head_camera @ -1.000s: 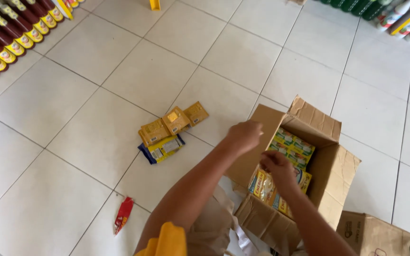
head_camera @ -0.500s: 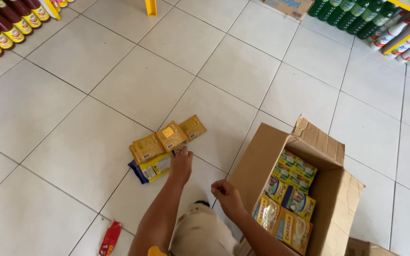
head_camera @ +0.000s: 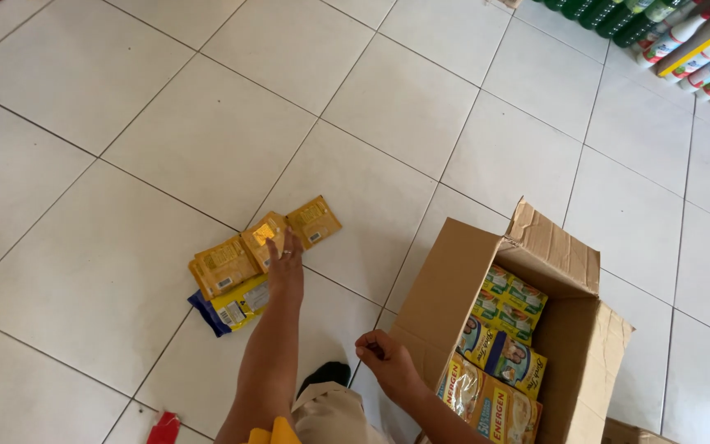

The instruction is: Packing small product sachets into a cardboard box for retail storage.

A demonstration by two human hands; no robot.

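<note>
The flat foil sachets [head_camera: 260,247] on the floor are golden yellow with orange print, and the packet beneath them [head_camera: 232,306] is yellow with a dark blue edge. The open cardboard box [head_camera: 445,279] is plain brown, its packs [head_camera: 507,329] green, yellow and blue. The glossy floor tiles [head_camera: 207,123] are off-white with grey grout.

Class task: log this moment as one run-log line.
left hand: on yellow sachets | right hand: closed, at cardboard box edge | box: open, packets inside | surface: tiled floor
</note>
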